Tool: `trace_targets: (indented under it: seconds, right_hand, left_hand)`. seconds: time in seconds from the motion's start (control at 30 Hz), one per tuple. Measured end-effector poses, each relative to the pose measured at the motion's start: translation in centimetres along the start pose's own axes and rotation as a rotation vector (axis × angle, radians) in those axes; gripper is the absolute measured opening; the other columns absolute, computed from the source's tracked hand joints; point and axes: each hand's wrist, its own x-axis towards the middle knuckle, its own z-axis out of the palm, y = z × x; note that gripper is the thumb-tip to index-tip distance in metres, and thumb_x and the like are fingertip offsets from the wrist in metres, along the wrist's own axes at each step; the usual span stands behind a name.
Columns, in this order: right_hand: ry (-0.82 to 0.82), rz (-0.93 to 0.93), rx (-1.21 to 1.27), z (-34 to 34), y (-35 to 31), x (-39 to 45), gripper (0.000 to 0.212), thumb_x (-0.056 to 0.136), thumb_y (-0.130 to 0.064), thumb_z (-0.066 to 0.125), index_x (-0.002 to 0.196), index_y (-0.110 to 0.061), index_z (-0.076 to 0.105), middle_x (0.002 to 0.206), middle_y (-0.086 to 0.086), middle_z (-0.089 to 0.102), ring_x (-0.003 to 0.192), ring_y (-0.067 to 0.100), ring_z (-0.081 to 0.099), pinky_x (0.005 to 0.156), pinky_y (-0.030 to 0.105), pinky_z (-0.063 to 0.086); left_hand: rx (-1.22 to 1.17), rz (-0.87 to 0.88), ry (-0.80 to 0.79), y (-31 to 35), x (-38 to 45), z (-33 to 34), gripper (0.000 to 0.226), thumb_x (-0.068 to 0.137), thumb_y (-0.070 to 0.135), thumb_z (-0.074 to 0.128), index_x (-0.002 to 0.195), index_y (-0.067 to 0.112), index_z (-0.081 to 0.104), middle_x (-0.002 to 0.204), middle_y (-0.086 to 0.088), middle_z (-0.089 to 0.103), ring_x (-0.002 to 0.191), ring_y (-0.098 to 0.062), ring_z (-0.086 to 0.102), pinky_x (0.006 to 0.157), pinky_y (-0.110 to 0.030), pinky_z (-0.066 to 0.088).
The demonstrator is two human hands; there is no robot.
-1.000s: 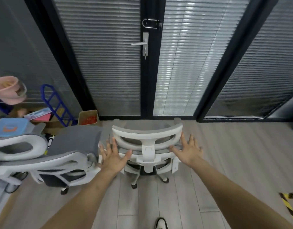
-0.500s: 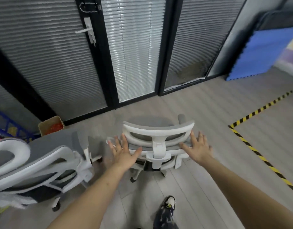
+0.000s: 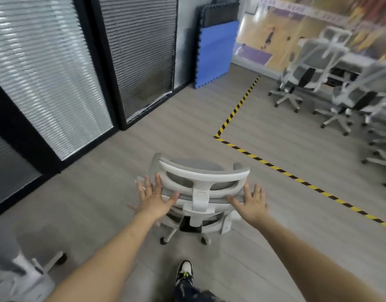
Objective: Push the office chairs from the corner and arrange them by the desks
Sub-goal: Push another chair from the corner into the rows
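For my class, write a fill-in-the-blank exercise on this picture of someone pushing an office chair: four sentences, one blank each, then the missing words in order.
1. Both hands, the left hand and the right hand, press flat on the back of the ____ office chair.
2. The striped floor tape is black and ____.
3. The foam mat leaning on the wall is ____.
4. The other chairs by the desk stand to the pushed chair's ____.

Missing words: white; yellow; blue; right

Both arms outstretched; left hand [image 3: 155, 198] and right hand [image 3: 250, 202] flat, fingers [image 3: 158, 182] straight and spread.
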Motion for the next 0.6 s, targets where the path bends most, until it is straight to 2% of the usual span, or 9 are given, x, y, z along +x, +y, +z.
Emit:
trace_targets:
  seconds: [0.07, 0.13, 0.23, 0.3, 0.37, 0.47, 0.53, 0.6]
  right_hand:
    - [0.013, 0.07, 0.048, -0.8, 2.7, -0.4, 0.121, 0.06, -0.11, 0.018, 0.159, -0.05, -0.015, 0.173, 0.003, -0.013, 0.159, 0.027, -0.014, 0.124, 0.059, 0.01]
    - [0.027, 0.131, 0.084, -1.6, 5.2, -0.7, 0.125, 0.054, -0.111, 0.015, 0.158, -0.05, -0.017, 0.173, 0.003, -0.014, 0.158, 0.028, -0.015, 0.124, 0.06, 0.007]
    - [0.055, 0.212, 0.129, -2.7, 8.9, -0.6, 0.122, 0.058, -0.11, 0.017, 0.158, -0.05, -0.019, 0.172, 0.004, -0.014, 0.158, 0.03, -0.015, 0.124, 0.062, 0.003]
    - [0.083, 0.255, 0.145, -3.8, 11.4, -0.1, 0.12, 0.061, -0.11, 0.018, 0.158, -0.05, -0.019, 0.173, 0.005, -0.013, 0.158, 0.031, -0.015, 0.124, 0.062, 0.003]
    - [0.104, 0.29, 0.159, -5.0, 13.8, 0.8, 0.12, 0.061, -0.11, 0.017, 0.158, -0.049, -0.019, 0.173, 0.006, -0.013, 0.158, 0.031, -0.015, 0.125, 0.062, 0.004]
    - [0.137, 0.328, 0.178, -6.9, 17.3, 2.7, 0.123, 0.058, -0.112, 0.013, 0.159, -0.048, -0.017, 0.172, 0.008, -0.012, 0.158, 0.031, -0.015, 0.125, 0.062, 0.005]
    - [0.16, 0.342, 0.192, -8.0, 19.7, 4.5, 0.122, 0.058, -0.111, 0.013, 0.158, -0.048, -0.018, 0.172, 0.008, -0.012, 0.158, 0.031, -0.015, 0.124, 0.062, 0.006]
    - [0.185, 0.349, 0.211, -9.4, 22.0, 6.8, 0.119, 0.061, -0.11, 0.016, 0.157, -0.05, -0.02, 0.172, 0.008, -0.012, 0.158, 0.031, -0.016, 0.124, 0.062, 0.008]
  left_hand:
    - [0.054, 0.04, -0.054, 3.2, 1.6, 0.4, 0.12, 0.048, 0.113, 0.011, 0.132, 0.046, -0.045, 0.167, 0.001, -0.032, 0.141, -0.024, -0.05, 0.119, -0.073, 0.002]
    - [0.09, 0.089, -0.127, 6.9, 1.9, 0.4, 0.129, 0.051, 0.112, 0.022, 0.138, 0.041, -0.041, 0.165, 0.001, -0.037, 0.148, -0.026, -0.042, 0.117, -0.077, 0.003]
    - [0.137, 0.166, -0.204, 12.3, 2.2, 0.4, 0.14, 0.051, 0.11, 0.037, 0.148, 0.042, -0.037, 0.164, 0.004, -0.039, 0.152, -0.027, -0.035, 0.116, -0.079, 0.005]
    - [0.164, 0.211, -0.238, 15.9, 3.6, 1.2, 0.144, 0.046, 0.11, 0.04, 0.148, 0.045, -0.038, 0.163, 0.006, -0.039, 0.153, -0.029, -0.032, 0.116, -0.079, 0.004]
    - [0.207, 0.244, -0.288, 19.6, 4.6, 2.1, 0.142, 0.051, 0.106, 0.044, 0.145, 0.044, -0.041, 0.16, 0.006, -0.044, 0.153, -0.031, -0.031, 0.115, -0.079, 0.002]
    - [0.245, 0.309, -0.32, 24.5, 6.6, 4.3, 0.135, 0.06, 0.104, 0.044, 0.138, 0.043, -0.047, 0.161, 0.001, -0.043, 0.152, -0.034, -0.033, 0.115, -0.08, 0.001]
    - [0.244, 0.327, -0.321, 27.7, 8.5, 6.0, 0.132, 0.052, 0.109, 0.037, 0.129, 0.047, -0.05, 0.162, -0.001, -0.042, 0.15, -0.036, -0.036, 0.115, -0.079, 0.001]
    - [0.244, 0.322, -0.31, 31.1, 10.4, 7.5, 0.135, 0.043, 0.114, 0.03, 0.129, 0.047, -0.05, 0.163, -0.002, -0.041, 0.149, -0.036, -0.037, 0.116, -0.077, 0.001]
